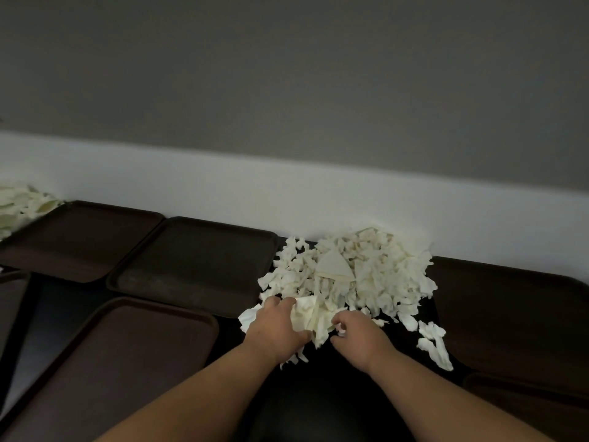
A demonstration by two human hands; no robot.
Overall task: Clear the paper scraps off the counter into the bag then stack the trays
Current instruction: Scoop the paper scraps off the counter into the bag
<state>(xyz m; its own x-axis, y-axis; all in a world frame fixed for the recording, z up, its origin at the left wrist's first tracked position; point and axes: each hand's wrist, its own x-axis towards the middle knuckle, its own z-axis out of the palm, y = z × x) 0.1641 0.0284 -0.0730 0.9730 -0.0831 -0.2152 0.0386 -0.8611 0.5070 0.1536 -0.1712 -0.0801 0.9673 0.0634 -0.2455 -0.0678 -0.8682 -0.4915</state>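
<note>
Head view: my paper scraps (350, 275) lie in a loose heap on the dark tabletop (402, 347), piled against the far edge by the wall and spreading toward me, with a thin trail running off toward the near right. A flat triangular piece (334, 267) on top points its tip at the wall. Both my hands are at the heap's near edge. My left hand (274, 327) curls its fingers around a larger crumpled sheet, and my right hand (360, 338), just beside it, pinches small scraps. Brown trays (191, 266) lie flat to the left of the heap, and another tray (510, 314) to its right. A second scrap pile (19, 202) sits at the far left edge.
</note>
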